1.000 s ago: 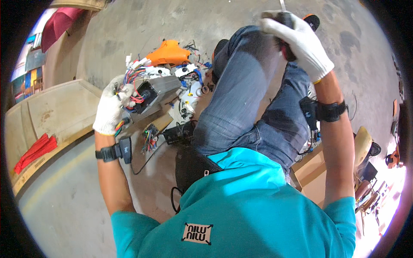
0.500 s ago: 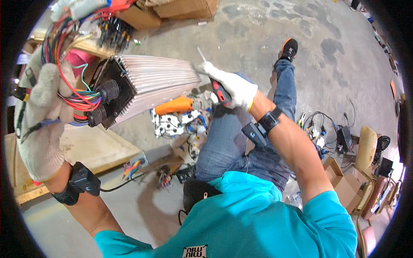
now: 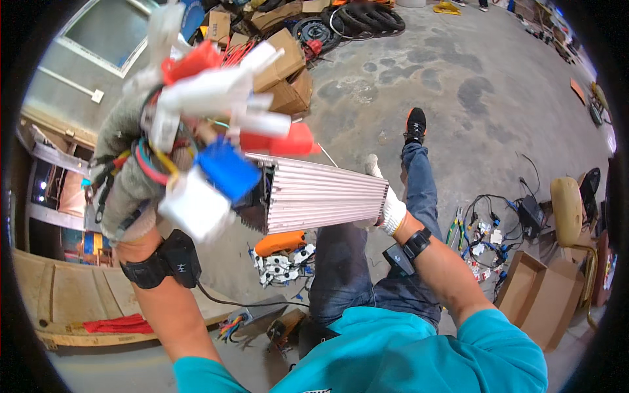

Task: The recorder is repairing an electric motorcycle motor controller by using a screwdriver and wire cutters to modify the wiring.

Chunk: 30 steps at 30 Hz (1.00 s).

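My left hand (image 3: 128, 147), in a knitted glove, is closed round a bundle of coloured wires (image 3: 152, 160). White, red and blue plastic connectors (image 3: 229, 167) hang from the wires, blurred by motion, in front of one end of a silver finned motor controller (image 3: 327, 196). At the controller's other end is my gloved right hand (image 3: 393, 211), its thumb over the top edge and its other fingers hidden behind the metal. A thin screwdriver shaft (image 3: 327, 155) sticks up past the controller's top edge; its handle is hidden, but the earlier frame shows it in that hand.
Beneath the controller lie an orange piece (image 3: 280, 243) and white connectors (image 3: 282, 267) on the floor. A wooden bench (image 3: 65, 295) stands at left. Right of my legs are pliers (image 3: 454, 226), cables, an opened cardboard box (image 3: 540, 295) and a chair (image 3: 567, 203). Tyres (image 3: 367, 19) lie far off.
The controller has moved right and turned so its finned side faces me. Connectors on the wires have swung in front of its end. My right hand now grips its far end.
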Each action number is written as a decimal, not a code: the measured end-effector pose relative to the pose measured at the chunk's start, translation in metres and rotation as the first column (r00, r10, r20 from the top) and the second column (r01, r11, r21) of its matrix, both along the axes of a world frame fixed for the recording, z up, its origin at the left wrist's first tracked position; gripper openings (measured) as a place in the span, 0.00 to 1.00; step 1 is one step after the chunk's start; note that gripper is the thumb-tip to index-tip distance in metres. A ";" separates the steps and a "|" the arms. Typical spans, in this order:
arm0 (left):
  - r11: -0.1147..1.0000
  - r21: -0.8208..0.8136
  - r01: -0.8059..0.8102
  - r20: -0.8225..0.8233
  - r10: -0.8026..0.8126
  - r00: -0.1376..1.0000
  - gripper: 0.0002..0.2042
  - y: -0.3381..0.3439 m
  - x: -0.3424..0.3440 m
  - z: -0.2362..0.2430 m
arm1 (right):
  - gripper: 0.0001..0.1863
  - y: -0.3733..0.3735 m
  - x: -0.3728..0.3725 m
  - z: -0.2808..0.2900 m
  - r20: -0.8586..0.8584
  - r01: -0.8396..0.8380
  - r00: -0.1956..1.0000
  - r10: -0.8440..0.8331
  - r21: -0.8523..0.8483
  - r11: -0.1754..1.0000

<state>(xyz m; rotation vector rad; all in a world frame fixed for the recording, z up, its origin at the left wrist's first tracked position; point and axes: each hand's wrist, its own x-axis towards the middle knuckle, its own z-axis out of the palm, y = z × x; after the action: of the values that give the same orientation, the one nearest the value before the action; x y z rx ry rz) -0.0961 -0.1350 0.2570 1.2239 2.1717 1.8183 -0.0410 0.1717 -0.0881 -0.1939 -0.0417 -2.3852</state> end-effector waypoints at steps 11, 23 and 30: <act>0.957 0.005 -0.291 0.105 0.289 0.952 0.22 0.051 -0.005 0.001 | 0.33 0.003 0.025 0.000 0.102 0.317 0.925 -0.366 0.325 0.891; 0.980 -0.120 -0.156 -0.005 0.156 0.988 0.27 0.140 0.009 0.011 | 0.28 0.002 0.034 0.015 0.363 0.283 0.843 -0.398 0.331 0.900; 0.998 0.045 -0.049 0.098 0.044 0.994 0.34 0.128 0.006 0.004 | 0.34 0.010 0.032 -0.014 0.161 0.319 0.917 -0.364 0.252 0.914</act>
<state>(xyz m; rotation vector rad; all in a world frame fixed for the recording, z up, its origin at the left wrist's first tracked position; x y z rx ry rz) -0.0906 -0.0068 0.2606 1.0778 2.1344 1.9155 -0.0092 0.1821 -0.1023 0.1674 0.1752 -2.7294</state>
